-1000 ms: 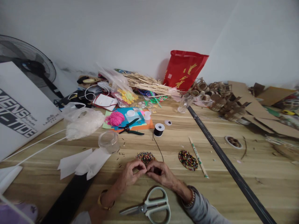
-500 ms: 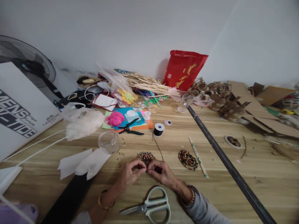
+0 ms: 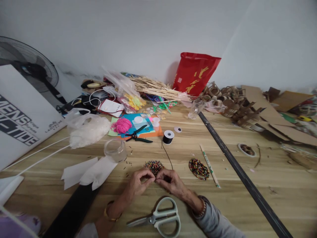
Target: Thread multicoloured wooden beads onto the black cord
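Thumb and fingertips pinched, my left hand (image 3: 138,182) meets my right hand (image 3: 172,181) tip to tip just in front of a pile of multicoloured beads (image 3: 153,166). A thin black cord (image 3: 167,154) runs from a white-flanged spool (image 3: 168,137) down to my right hand, which is closed on it. Whatever lies between my left fingertips is too small to make out. White-handled scissors (image 3: 165,216) lie between my forearms, close to me. A coil of strung coloured beads (image 3: 198,169) rests right of my right hand.
Left of the beads stand a clear jar (image 3: 115,150) and white paper (image 3: 95,173). Black-handled pliers (image 3: 136,136) lie on coloured sheets beside pink yarn (image 3: 121,125). A wrapped stick (image 3: 210,166) and a long black strip (image 3: 237,168) lie to the right.
My hands stay pinched together at the same spot, with only a very slight shift of the fingers. Nothing else has moved on the table.
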The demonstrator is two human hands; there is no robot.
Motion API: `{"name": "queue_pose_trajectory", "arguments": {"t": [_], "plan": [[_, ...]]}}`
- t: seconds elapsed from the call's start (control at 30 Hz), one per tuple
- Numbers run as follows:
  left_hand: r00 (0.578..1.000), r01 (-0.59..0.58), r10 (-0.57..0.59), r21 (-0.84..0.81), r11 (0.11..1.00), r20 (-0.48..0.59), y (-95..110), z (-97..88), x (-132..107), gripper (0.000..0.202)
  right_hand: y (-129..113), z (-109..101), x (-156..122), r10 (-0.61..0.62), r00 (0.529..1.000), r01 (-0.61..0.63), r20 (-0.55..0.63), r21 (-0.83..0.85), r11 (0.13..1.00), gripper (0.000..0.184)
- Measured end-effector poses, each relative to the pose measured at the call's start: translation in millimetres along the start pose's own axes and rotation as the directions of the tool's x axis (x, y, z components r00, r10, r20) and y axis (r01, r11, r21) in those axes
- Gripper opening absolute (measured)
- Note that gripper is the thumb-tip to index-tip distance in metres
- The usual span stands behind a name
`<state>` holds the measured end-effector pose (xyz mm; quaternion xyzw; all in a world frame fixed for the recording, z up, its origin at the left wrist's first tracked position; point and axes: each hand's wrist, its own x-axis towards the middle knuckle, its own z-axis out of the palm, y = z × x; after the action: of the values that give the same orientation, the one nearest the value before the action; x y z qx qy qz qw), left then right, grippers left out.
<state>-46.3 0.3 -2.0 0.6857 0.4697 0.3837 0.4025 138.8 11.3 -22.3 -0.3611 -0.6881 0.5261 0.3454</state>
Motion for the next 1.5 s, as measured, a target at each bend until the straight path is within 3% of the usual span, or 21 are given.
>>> {"name": "queue_pose_trajectory", "arguments": {"t": [0.17,0.27,0.4,0.57,0.9,1.5], "plan": [[0.997,0.006,-0.004,0.032,0.999,-0.079,-9.5,1.0,1.1,0.013,0.2,-1.4,1.2,0.013,0.999,-0.014,-0.046,-0.008,1.0,0.031],[0.993,-0.05,0.062,0.113,0.992,-0.104,-17.0,2.8,1.6,0.011,-0.8,-2.6,2.3,-0.035,0.996,0.03,-0.086,-0.066,0.997,0.029],[0.978,-0.186,0.205,0.261,0.947,-0.046,-20.2,5.8,0.6,0.013,-2.1,-2.5,3.3,-0.084,0.989,0.072,-0.123,-0.094,0.993,0.027],[0.958,-0.279,0.279,0.395,0.875,0.059,-16.1,7.7,-2.5,0.013,-1.1,-0.4,3.3,0.0,0.992,-0.001,-0.128,-0.011,1.0,0.03],[0.949,-0.313,0.287,0.491,0.813,0.129,-19.8,7.8,-3.2,0.012,5.6,2.3,4.5,0.15,0.974,-0.106,-0.171,0.246,0.964,0.033],[0.932,-0.361,0.316,0.535,0.764,0.177,-14.5,7.1,-5.2,0.012,5.6,1.9,4.8,0.155,0.973,-0.11,-0.169,0.245,0.963,0.031]]}}
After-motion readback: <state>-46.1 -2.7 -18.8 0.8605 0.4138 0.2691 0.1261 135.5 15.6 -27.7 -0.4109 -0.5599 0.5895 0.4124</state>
